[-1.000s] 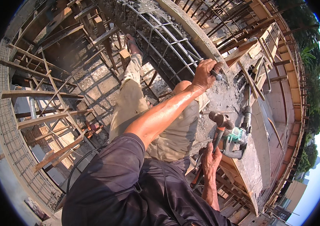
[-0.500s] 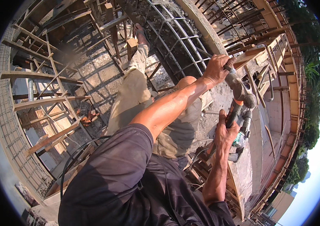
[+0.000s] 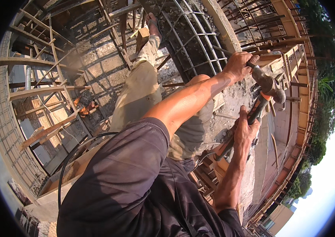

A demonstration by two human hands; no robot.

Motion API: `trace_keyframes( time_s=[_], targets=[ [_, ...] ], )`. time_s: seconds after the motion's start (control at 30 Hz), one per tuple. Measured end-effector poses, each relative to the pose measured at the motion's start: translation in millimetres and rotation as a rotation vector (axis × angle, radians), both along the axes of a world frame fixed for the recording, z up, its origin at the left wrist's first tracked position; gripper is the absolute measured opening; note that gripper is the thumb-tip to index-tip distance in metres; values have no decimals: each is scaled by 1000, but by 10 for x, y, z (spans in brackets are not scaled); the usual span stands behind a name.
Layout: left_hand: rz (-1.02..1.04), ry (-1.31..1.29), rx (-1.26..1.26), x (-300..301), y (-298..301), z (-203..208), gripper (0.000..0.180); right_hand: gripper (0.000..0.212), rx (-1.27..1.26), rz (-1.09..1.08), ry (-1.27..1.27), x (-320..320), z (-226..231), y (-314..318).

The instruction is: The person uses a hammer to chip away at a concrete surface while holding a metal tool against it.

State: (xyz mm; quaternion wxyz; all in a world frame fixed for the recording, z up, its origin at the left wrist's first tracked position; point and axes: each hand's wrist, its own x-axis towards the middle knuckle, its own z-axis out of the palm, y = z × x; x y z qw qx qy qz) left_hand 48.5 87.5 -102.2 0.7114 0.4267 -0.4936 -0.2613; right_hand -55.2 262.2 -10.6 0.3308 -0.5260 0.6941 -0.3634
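Observation:
My left hand (image 3: pixel 239 67), at the end of my outstretched arm, is closed around a thin dark steel rod, possibly a chisel. Its short end pokes out beside the thumb. Close to that end is the worn metal head of a hammer (image 3: pixel 272 87); whether they touch I cannot tell. My right hand (image 3: pixel 247 128) grips the hammer's dark handle, which has an orange band near the head, and the handle's butt sticks out below the hand. Behind my right wrist, parts of another tool (image 3: pixel 254 143) show, mostly hidden.
A rebar cage (image 3: pixel 199 37) lies in a trench beside a concrete edge (image 3: pixel 223 25). My sandalled foot (image 3: pixel 153 27) rests near a wood block (image 3: pixel 142 36). Timber props (image 3: pixel 37 94) stand over a lower level at left. A black cable (image 3: pixel 65 166) runs beside my left sleeve.
The view has shifted a little. Both hands sit further right, and the hammer head has moved right and slightly up. The green-bodied power tool behind my right wrist is now mostly covered.

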Motion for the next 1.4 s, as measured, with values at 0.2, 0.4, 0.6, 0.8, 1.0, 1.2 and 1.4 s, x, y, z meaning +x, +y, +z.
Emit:
trace_keyframes(
  time_s=[0.2,0.4,0.6,0.8,1.0,1.2,1.4],
  targets=[
    [-47,-1,-3,93,-110,-23,40,35,-248,-34,-116,189,704,188],
    [-19,-8,58,83,-179,-7,42,47,-1005,-57,-222,439,1588,-120],
    [-23,-8,11,199,-202,-72,24,40,157,-25,-69,123,95,-191],
    [-71,52,140,201,-225,22,43,38,-430,24,-191,30,1240,20],
    [-99,15,189,173,-138,158,31,38,-863,-90,-246,313,1399,-278],
    [-50,-49,101,185,-288,-139,21,34,210,-5,-72,167,277,-134],
    [-149,3,214,229,-276,38,24,31,-496,74,-183,77,1614,-38]
  ],
)
